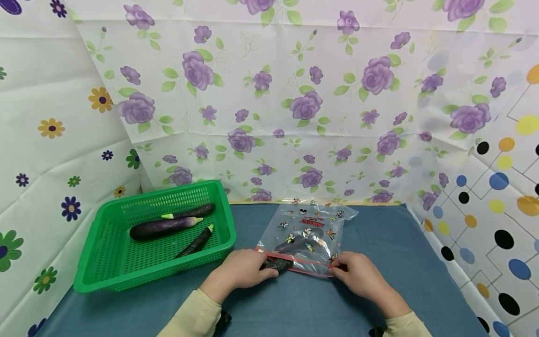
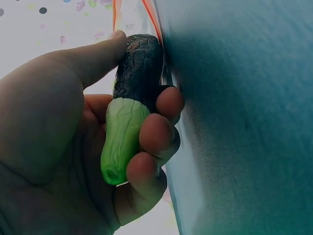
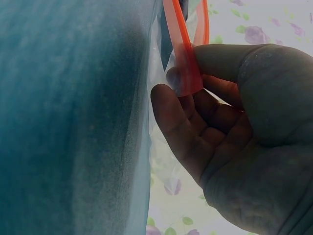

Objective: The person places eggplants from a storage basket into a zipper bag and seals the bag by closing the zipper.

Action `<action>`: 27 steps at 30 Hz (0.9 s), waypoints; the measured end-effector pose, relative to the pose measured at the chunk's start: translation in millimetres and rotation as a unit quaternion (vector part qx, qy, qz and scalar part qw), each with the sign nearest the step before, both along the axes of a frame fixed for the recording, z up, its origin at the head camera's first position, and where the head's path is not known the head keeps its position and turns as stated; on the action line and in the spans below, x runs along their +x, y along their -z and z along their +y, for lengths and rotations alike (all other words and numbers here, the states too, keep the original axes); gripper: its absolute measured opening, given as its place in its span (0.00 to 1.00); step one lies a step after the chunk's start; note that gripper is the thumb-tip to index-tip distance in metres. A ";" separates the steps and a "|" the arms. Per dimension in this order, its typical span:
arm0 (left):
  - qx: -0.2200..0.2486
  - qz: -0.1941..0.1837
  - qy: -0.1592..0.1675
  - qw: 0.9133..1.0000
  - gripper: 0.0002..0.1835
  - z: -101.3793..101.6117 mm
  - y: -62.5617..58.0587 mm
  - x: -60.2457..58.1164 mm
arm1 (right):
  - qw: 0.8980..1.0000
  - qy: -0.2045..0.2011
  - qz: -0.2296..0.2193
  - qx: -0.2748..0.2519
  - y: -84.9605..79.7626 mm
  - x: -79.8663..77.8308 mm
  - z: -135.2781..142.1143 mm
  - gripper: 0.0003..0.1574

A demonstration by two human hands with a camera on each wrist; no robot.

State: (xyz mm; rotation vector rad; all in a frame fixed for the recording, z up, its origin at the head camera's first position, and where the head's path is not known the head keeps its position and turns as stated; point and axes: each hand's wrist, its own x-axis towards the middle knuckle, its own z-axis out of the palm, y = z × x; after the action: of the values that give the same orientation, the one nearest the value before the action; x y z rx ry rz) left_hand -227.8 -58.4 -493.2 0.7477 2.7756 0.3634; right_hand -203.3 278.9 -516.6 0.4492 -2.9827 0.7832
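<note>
Okay, left hand (image 1: 242,269) grips a dark, green-ended vegetable (image 2: 129,107) at the mouth of a clear bag (image 1: 305,236) lying on the desk (image 1: 404,262). Right hand (image 1: 360,274) pinches the bag's red edge (image 3: 186,54).

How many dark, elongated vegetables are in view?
5: a purple vegetable, a dark one behind it and another in front, in the green basket; one inside the clear bag; a green-ended one in the left hand. The bag may hide more.
</note>
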 end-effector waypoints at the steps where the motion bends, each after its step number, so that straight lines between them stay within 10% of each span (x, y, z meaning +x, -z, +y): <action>1: 0.001 -0.002 0.002 1.000 0.22 0.0 0.2 -0.2 | 1.000 0.000 -0.001 0.000 -0.1 0.2 0.2 0.08; 27: 0.008 -0.032 0.016 0.999 0.07 1.5 1.6 -1.9 | 1.000 0.004 -0.001 0.000 -0.4 -0.5 -0.3 0.09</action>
State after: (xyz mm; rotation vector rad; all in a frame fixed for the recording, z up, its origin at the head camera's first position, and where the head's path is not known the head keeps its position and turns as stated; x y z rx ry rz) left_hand -229.7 -56.9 -494.8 0.7696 2.7009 0.3977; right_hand -203.7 278.7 -516.2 0.4374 -2.9850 0.7832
